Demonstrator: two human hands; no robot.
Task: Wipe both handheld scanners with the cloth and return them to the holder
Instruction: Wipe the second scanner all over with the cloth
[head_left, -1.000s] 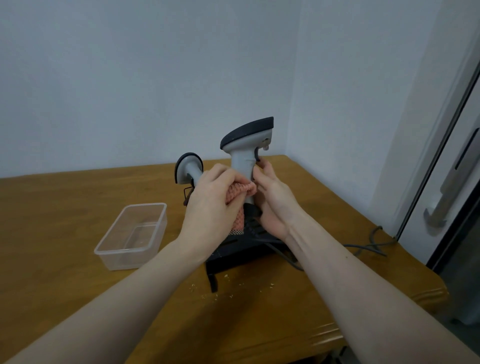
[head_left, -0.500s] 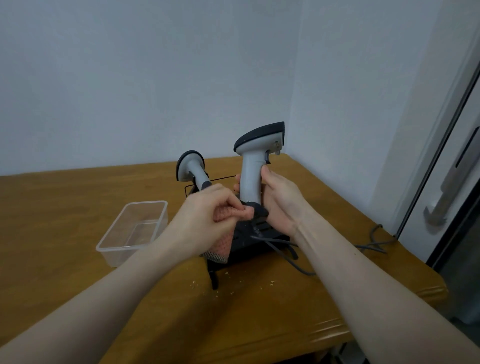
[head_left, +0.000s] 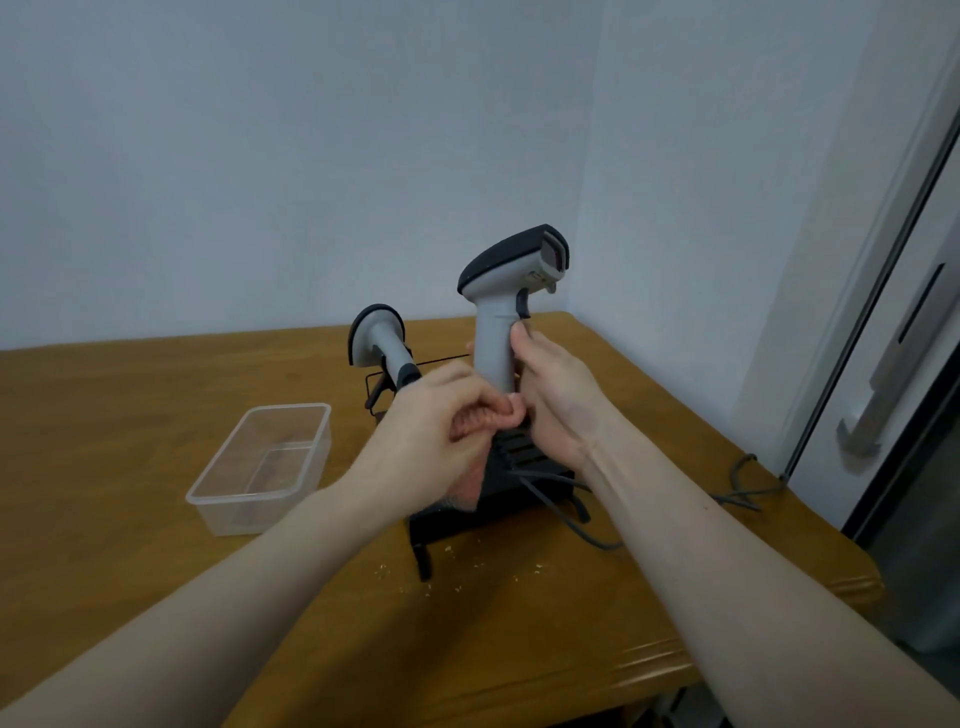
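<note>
My right hand (head_left: 558, 400) grips the handle of a grey handheld scanner (head_left: 506, 306) with a black top, held upright above the black holder (head_left: 498, 493). A pink cloth (head_left: 470, 457) is bunched in my left hand (head_left: 441, 426), pressed against the bottom of that scanner's handle. Its lower end hangs over the holder. The second grey scanner (head_left: 379, 343) stands tilted in the holder's back left, just behind my left hand. A dark cable (head_left: 566, 514) runs from the held scanner's base toward the right.
A clear plastic container (head_left: 260, 467) sits on the wooden table (head_left: 130, 415) left of the holder. Small crumbs (head_left: 457, 571) lie in front of the holder. The cable trails to the table's right edge, beside a door with a metal handle (head_left: 878, 395).
My left hand slid the cloth down the handle from its middle to its base. The held scanner's head has turned and shifted a little to the right.
</note>
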